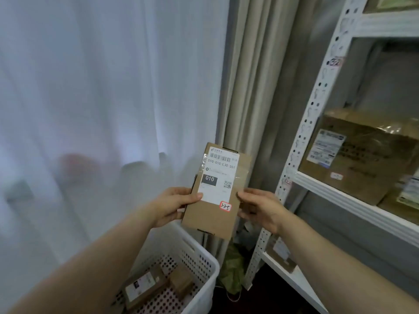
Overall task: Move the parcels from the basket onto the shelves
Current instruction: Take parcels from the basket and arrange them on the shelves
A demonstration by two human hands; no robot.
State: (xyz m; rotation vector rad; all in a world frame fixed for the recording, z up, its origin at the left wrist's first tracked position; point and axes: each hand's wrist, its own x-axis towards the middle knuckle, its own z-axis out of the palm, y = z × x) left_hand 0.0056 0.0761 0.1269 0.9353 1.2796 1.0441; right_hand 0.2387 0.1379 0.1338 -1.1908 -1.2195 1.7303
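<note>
A flat brown cardboard parcel (213, 216) with a white shipping label and a red-edged sticker reading 3-3-5 is held upright in front of me, above the basket. My left hand (174, 206) grips its left edge, thumb on the front. My right hand (258, 207) holds its right edge with curled fingers. Below, the white perforated basket (204, 268) holds two more brown parcels (145, 288), one with a label. The white metal shelves (353, 200) stand to the right.
A large taped cardboard box (362, 157) fills the middle shelf, with another parcel (408, 196) beside it. A small box (281, 252) sits on the lower shelf. White sheer curtain (102, 98) and beige drape (254, 87) hang behind. Something green (231, 268) lies on the floor.
</note>
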